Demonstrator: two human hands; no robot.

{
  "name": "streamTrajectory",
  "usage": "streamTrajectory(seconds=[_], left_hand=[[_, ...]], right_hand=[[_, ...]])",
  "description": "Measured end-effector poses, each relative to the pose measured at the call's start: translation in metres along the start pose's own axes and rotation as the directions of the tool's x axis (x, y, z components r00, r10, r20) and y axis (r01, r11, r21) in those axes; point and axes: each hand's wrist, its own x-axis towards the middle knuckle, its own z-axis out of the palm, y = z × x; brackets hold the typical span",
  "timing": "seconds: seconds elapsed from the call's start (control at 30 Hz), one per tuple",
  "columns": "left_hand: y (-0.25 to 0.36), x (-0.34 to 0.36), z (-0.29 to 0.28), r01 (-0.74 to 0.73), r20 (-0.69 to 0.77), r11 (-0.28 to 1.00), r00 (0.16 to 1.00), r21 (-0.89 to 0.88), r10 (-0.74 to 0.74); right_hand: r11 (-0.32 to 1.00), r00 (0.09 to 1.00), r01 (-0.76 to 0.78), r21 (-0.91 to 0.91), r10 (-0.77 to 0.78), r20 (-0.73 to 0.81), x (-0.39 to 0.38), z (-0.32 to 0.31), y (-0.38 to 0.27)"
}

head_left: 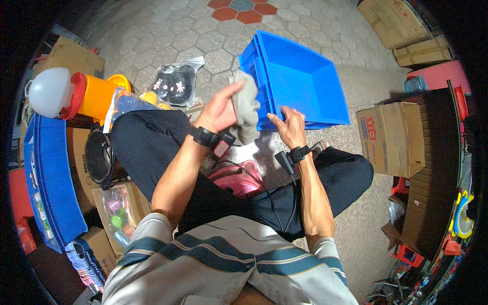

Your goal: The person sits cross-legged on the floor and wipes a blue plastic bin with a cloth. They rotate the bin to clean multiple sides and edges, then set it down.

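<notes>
In front of me a blue plastic crate (305,76) rests tilted toward my right, its inside facing up. My left hand (221,108) is closed on a crumpled grey cloth (246,109), pressed between thumb and fingers. The cloth hangs against the crate's left outer side, slightly blurred. At the crate's near edge, my right hand (292,124) grips the rim, with the thumb apart from the bent fingers. Both wrists carry black strapped devices with a cable.
A pink stool (239,179) shows between my legs. Left stand a bagged pair of black slippers (175,84), an orange container (96,96), a blue bin (56,178) and a black basket (98,156). A cardboard box (389,137) and shelving stand right.
</notes>
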Motion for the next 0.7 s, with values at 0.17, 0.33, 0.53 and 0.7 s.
streamTrajectory(seconds=[0.17, 0.33, 0.53, 0.7], left_hand=[[-0.036, -0.001, -0.018, -0.009, -0.014, 0.664, 0.999, 0.748, 0.029], [-0.046, 0.006, -0.012, -0.041, -0.142, 0.86, 0.981, 0.509, 0.131], [-0.06, 0.02, 0.0, -0.118, -0.116, 0.747, 0.96, 0.655, 0.253], [-0.066, 0.036, -0.013, -0.157, -0.173, 0.621, 0.882, 0.768, 0.438]], right_hand=[[1.0, 0.999, 0.013, 0.021, -0.012, -0.03, 0.004, 0.006, -0.002], [0.999, 0.999, 0.045, -0.013, -0.045, 0.002, 0.004, 0.009, 0.002], [0.998, 0.998, 0.053, 0.022, -0.053, -0.015, 0.0, 0.014, 0.0], [1.0, 0.998, 0.009, -0.008, -0.009, 0.055, -0.002, 0.018, 0.001]])
